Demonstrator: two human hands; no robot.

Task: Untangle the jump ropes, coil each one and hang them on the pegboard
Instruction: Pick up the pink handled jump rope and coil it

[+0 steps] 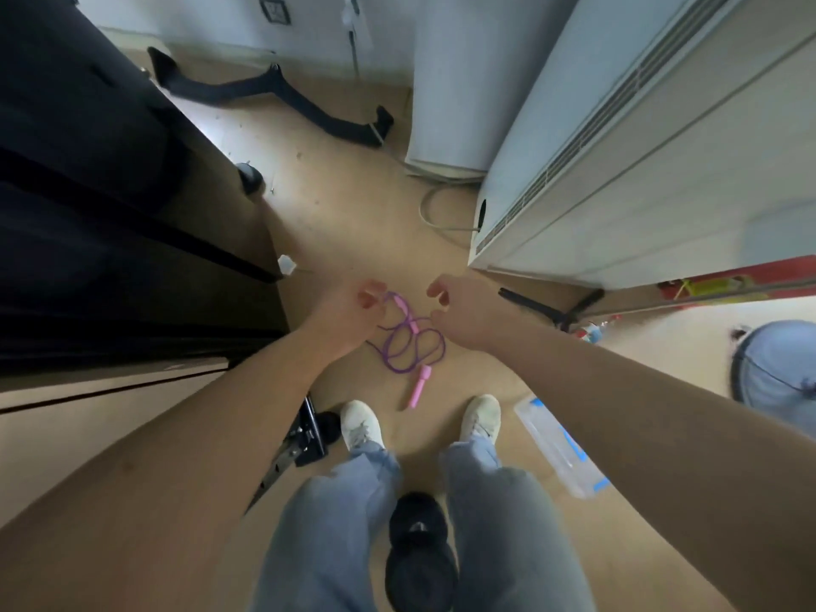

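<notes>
Head view. At frame centre, a purple jump rope (410, 346) is pinched beside its upper pink handle (401, 301) by the left hand (353, 315) and gripped by the curled right hand (459, 311), presumably so that tangled loops hang open; the second handle (417, 389) dangles below.

text: none legible | wall plaque (273, 10): marks too blurred to read
</notes>
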